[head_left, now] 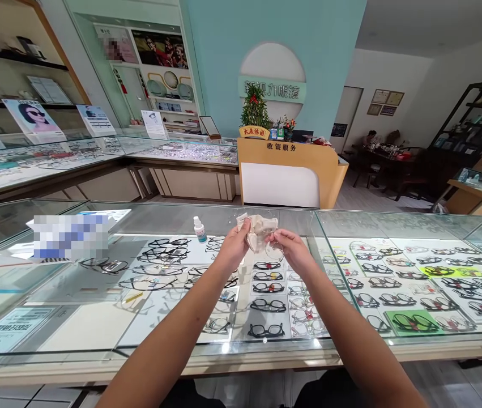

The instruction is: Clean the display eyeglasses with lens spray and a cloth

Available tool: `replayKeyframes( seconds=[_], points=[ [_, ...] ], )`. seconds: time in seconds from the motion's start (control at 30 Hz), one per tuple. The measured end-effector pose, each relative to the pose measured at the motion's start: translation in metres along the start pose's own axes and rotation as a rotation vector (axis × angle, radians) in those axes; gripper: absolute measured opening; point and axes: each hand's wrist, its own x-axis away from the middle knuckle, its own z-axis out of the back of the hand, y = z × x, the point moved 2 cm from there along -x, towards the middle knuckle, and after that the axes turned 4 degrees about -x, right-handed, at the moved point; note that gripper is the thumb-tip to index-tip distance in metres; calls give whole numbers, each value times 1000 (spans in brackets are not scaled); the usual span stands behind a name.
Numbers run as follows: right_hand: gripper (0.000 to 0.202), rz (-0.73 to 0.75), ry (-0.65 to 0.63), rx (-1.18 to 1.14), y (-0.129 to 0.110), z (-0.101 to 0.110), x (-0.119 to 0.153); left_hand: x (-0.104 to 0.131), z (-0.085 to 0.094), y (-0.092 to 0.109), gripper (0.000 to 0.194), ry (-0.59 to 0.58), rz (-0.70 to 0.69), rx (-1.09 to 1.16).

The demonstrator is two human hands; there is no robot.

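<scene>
Beige cloth (261,225) is bunched in the fingers of the left hand (236,245), to the right of the spray bottle (199,231). Thin-rimmed eyeglasses (274,251) are farther right of that bottle, pinched by the fingers of the right hand (294,248), with a clear round lens showing just below them. How the rest of the frame lies cannot be told — cloth and fingers cover it.

A slip seems the likeliest trouble: the hold on the eyeglasses looks small, and under it is the hard glass worktop (266,361), so a loosened pinch could chip the lens. Twisting is the next risk; should the two hands pull different ways, so slender a rim might bend. Grit caught in the cloth's folds could also scratch the lens under pressure.

The spray bottle stands upright with nothing bracing it, and the left hand is near its right side — a careless leftward swing might tip it. If it fell that way, it could knock or wet the dark-framed eyeglasses (168,242) to its left.
</scene>
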Motion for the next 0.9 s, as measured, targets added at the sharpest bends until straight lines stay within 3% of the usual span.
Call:
replayKeyframes(
  seconds=[0.2, 0.47, 0.6, 0.77, 0.9],
  points=[
    [32, 146, 157, 65, -18, 16, -5, -2, 7, -8, 64, -32, 93, -149],
    [30, 177, 183, 120, -10, 10, -4, 17, -12, -6, 59, -41, 10, -348],
    [31, 129, 227, 68, -5, 8, -5, 22, -17, -8, 54, -104, 35, -308],
    [33, 105, 294, 8, -4, 9, -6, 18, -18, -13, 56, -239, 116, -90],
    [32, 101, 294, -62, -2, 8, -7, 19, -20, -14, 50, -254, 143, -61]
  ],
)
